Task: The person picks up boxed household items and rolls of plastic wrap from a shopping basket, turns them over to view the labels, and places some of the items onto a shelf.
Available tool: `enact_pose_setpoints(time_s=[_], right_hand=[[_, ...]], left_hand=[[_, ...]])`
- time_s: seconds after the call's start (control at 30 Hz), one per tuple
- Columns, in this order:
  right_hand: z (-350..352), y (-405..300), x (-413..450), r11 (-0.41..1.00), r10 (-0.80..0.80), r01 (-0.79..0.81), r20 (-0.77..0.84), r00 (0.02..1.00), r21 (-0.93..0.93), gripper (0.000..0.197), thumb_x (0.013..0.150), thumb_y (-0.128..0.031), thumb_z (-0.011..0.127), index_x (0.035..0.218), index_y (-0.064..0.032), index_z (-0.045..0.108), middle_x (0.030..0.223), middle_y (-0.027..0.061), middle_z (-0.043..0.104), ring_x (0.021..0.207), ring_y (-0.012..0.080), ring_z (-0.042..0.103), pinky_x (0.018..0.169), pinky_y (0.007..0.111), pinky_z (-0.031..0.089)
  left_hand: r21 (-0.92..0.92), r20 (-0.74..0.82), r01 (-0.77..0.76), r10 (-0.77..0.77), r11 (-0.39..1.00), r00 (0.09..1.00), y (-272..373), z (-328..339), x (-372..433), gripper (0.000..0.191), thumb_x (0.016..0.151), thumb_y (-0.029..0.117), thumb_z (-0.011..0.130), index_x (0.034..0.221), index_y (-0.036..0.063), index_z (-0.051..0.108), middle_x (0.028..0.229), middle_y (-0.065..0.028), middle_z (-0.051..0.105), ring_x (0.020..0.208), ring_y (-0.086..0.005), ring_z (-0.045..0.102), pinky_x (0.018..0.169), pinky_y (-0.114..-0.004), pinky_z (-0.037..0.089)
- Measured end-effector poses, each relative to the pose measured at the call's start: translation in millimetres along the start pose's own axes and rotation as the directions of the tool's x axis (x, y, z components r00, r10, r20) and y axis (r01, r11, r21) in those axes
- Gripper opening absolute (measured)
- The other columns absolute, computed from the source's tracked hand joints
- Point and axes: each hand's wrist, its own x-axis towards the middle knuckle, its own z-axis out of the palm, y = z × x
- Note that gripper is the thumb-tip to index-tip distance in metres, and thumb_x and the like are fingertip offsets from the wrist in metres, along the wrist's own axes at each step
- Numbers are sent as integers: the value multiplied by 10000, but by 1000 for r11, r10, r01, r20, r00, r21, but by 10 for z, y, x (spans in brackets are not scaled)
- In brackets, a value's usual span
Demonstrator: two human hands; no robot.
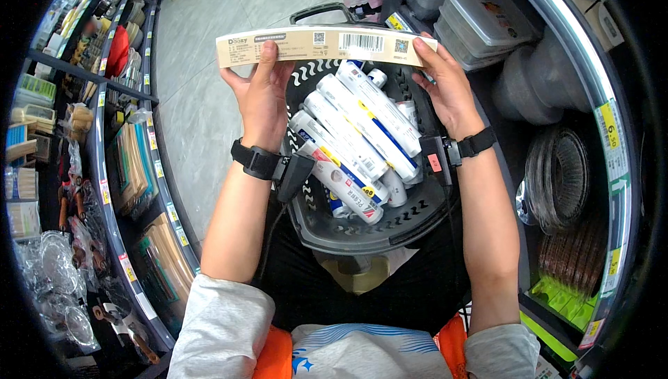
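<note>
A long, narrow cardboard box (308, 47) with printed codes is held level by both hands above the far part of a black plastic basket (339, 243). My left hand (263, 94) grips its left part, thumb on the printed side. At its right end, my right hand (443, 86) has the thumb on the same side and fingers behind. Several white plastic-wrapped rolls (360, 128) lie slanted in the basket below, one roll with a red-and-white print (342, 183) on top near the front. Black straps with small devices circle both wrists.
Shelves (99, 118) on the left carry cutting boards (133, 165) and wrapped kitchen utensils (78, 212). The right shelf rail (618, 170) bears price tags; behind it are clear lidded containers (485, 24), stacked round trays (561, 180) and green plastic items (563, 300). Grey floor (203, 29) shows beyond the basket.
</note>
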Motion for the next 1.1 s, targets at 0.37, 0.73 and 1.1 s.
enact_pose_setpoints(time_s=[0.37,0.73,1.1], right_hand=[[-87,82,85,999,37,-37,1,999,30,549,891,-402,702,1319,-97,546,1083,19,633,989,90,546,814,249,436],[-65,84,95,991,-121,129,-159,980,36,677,865,-373,709,1388,-46,428,1299,104,529,1217,170,445,1028,319,280],[-159,121,165,985,-119,140,-194,974,98,563,855,-275,725,1334,-80,501,1250,59,553,1175,160,458,1028,369,282]], left_hand=[[-242,1,178,-183,954,983,-39,-141,65,524,971,503,535,1284,110,384,1278,-154,461,1216,-309,531,1067,-476,455],[-64,-178,141,-150,988,973,-28,-157,60,565,880,601,627,1266,201,525,1214,-40,454,1104,-149,455,930,-326,416],[7,-190,191,-186,982,964,-29,-216,86,579,863,572,667,1296,218,517,1232,-26,451,1139,-150,444,925,-324,364]])
